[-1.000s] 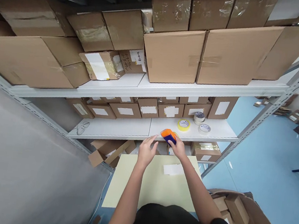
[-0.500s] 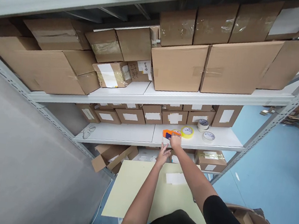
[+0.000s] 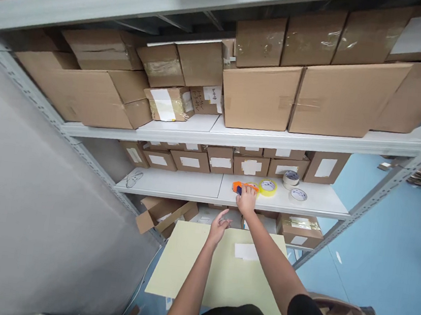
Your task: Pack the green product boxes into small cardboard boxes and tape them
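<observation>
My right hand [image 3: 245, 199] is closed round an orange tape dispenser [image 3: 236, 186] with a dark blue part, at the front of the middle shelf. A roll of yellow tape [image 3: 267, 187] lies just right of it. My left hand [image 3: 219, 228] is lower and to the left, over the far edge of a pale yellow board [image 3: 190, 262]. Its fingers are partly bent and apart, and I see nothing in them. White paper pieces [image 3: 246, 251] lie on the board, below my right forearm.
Pale tape rolls [image 3: 298, 195] stand at the shelf's right. Labelled cartons [image 3: 190, 162] line its back, and a thin cable [image 3: 133, 179] lies at its left. An open carton [image 3: 161, 213] sits below. Large boxes [image 3: 258, 99] fill the shelf above. A grey upright [image 3: 387, 184] bounds the right.
My left hand has drawn back down and left, away from the dispenser and my right hand. My right hand stays on the dispenser at the shelf. The view has shifted slightly.
</observation>
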Demonstrator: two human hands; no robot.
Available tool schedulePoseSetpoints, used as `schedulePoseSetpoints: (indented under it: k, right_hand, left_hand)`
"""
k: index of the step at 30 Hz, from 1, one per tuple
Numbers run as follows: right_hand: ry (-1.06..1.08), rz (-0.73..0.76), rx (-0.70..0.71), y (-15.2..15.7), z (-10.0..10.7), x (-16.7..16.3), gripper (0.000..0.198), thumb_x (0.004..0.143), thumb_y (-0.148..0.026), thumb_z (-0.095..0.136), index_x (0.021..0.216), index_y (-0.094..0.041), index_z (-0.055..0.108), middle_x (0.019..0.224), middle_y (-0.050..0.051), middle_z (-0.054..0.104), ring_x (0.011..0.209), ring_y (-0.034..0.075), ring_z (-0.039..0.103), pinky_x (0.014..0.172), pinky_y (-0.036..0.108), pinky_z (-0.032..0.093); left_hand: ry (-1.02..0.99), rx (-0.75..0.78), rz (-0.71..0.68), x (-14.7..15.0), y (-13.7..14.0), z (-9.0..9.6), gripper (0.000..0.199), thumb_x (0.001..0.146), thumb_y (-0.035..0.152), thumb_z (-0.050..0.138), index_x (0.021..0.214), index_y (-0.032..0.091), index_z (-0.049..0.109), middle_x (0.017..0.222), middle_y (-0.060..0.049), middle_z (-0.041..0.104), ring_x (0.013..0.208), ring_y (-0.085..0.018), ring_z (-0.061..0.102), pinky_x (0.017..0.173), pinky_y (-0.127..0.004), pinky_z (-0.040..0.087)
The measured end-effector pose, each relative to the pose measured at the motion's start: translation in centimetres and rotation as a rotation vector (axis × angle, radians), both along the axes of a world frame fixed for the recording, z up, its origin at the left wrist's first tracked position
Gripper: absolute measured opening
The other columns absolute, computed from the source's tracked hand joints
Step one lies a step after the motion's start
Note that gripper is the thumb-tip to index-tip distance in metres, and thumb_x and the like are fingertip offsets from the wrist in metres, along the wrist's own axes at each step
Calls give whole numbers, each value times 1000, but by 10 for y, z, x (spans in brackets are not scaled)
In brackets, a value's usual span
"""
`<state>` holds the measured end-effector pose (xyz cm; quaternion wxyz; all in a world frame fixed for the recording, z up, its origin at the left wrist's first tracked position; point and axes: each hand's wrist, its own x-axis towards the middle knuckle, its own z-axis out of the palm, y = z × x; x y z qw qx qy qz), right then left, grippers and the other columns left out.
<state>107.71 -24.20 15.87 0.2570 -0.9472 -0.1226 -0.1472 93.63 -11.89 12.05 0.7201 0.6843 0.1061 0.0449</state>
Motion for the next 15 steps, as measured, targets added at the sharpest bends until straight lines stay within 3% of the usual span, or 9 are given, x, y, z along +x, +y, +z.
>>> schedulePoseSetpoints:
  k: [3,6,9,15]
  right_hand:
    - [-163,188,243,13,-11,-28,49,92,-23,49,139,-14,58,135,17,62,129,32,49,112,49,39]
    - [-210,320,451,32,-33,-61,43,94,-26,48,134,-21,61,127,12,66,124,29,56,111,50,44]
    - [-76,442,515,55,-65,-99,39,95,-31,50,130,-20,65,129,14,67,124,30,58,110,54,46]
    - [272,653,573,104,-117,-184,41,94,-36,53,129,-22,66,134,14,67,128,31,60,105,55,53]
  left_hand:
    - [-19,97,110,-32,22,8,66,81,48,73,139,18,61,100,-9,77,108,-25,71,92,-38,56]
    - [-37,203,246,-74,46,11,56,83,49,70,132,22,66,121,-12,73,114,-25,68,88,-37,57]
    - [-13,289,394,-125,72,6,49,86,46,68,130,25,67,138,-12,65,121,-27,65,88,-37,57]
    - [125,432,627,-229,105,-16,45,87,39,67,130,26,68,140,-11,65,126,-27,61,102,-43,52]
